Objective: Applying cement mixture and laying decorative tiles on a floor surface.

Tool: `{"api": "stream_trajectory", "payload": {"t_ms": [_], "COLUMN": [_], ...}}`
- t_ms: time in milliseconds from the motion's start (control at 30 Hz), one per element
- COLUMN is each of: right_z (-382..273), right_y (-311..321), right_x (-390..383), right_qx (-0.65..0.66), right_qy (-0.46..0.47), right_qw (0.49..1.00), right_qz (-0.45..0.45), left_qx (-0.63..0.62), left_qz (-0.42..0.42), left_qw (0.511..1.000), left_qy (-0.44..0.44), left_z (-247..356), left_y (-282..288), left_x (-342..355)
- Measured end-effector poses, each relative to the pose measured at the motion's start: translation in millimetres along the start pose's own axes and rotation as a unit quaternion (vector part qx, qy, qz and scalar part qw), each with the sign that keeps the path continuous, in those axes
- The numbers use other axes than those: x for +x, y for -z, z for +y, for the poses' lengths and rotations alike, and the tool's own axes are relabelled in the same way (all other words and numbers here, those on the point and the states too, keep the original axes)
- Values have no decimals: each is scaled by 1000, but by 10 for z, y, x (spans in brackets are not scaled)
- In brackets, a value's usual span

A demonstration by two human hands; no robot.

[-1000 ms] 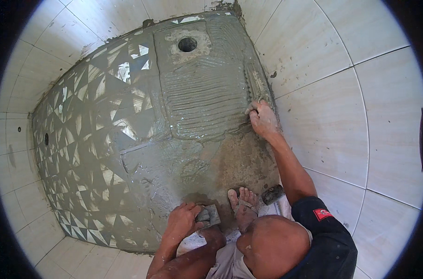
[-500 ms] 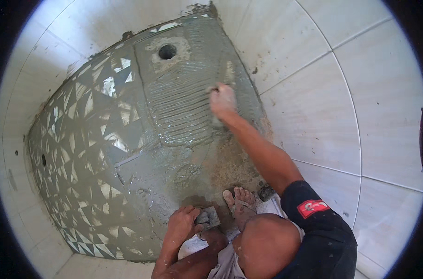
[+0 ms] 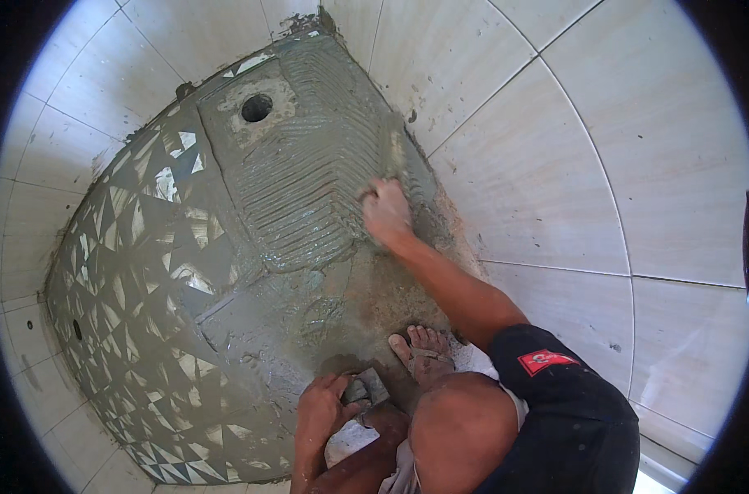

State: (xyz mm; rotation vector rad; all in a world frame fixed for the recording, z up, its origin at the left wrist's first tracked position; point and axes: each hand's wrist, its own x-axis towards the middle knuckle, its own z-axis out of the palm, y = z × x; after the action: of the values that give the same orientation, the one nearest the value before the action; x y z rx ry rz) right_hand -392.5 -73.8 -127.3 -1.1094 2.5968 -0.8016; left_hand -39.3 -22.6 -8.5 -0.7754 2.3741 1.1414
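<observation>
Wet grey mortar (image 3: 296, 177), combed into ridges, covers the floor around a round drain hole (image 3: 257, 108). My right hand (image 3: 387, 212) is closed over the right side of the ridges. In it is a mortar-covered trowel, its blade largely hidden by the hand and the mortar around it. Near my foot, my left hand (image 3: 323, 409) is closed on a grey, mortar-smeared flat piece (image 3: 374, 384) with square corners. A lump or handle shows on that piece; its exact kind is not clear.
Patterned tiles (image 3: 136, 305) smeared with grout lie on the left. Pale wall tiles (image 3: 539, 181) rise at the right and back. My sandalled foot (image 3: 425, 350) and bent knee (image 3: 463, 424) are at the lower middle, beside rough, mortar-stained floor (image 3: 383, 288).
My right hand has come nearer to me along the mortar, and slanted ridges now show on its right part. My left hand keeps its grip. The whole view has shifted and turned slightly.
</observation>
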Motion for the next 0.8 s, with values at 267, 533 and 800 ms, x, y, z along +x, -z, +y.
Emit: {"api": "stream_trajectory", "payload": {"t_ms": [267, 533, 800], "right_z": [396, -32, -164], "right_y": [620, 1126, 771], "right_x": [-1180, -1377, -1308], "right_qx": [45, 46, -71], "right_qy": [-18, 108, 325], "right_qw": [996, 987, 898], "right_qz": [-72, -108, -289], "left_qx": [13, 7, -51], "left_qz": [13, 45, 239], "left_qw": [998, 997, 969], "left_qy": [-51, -58, 42], "left_z": [-25, -104, -695], "left_y": [33, 160, 463], "left_x": [146, 177, -246]}}
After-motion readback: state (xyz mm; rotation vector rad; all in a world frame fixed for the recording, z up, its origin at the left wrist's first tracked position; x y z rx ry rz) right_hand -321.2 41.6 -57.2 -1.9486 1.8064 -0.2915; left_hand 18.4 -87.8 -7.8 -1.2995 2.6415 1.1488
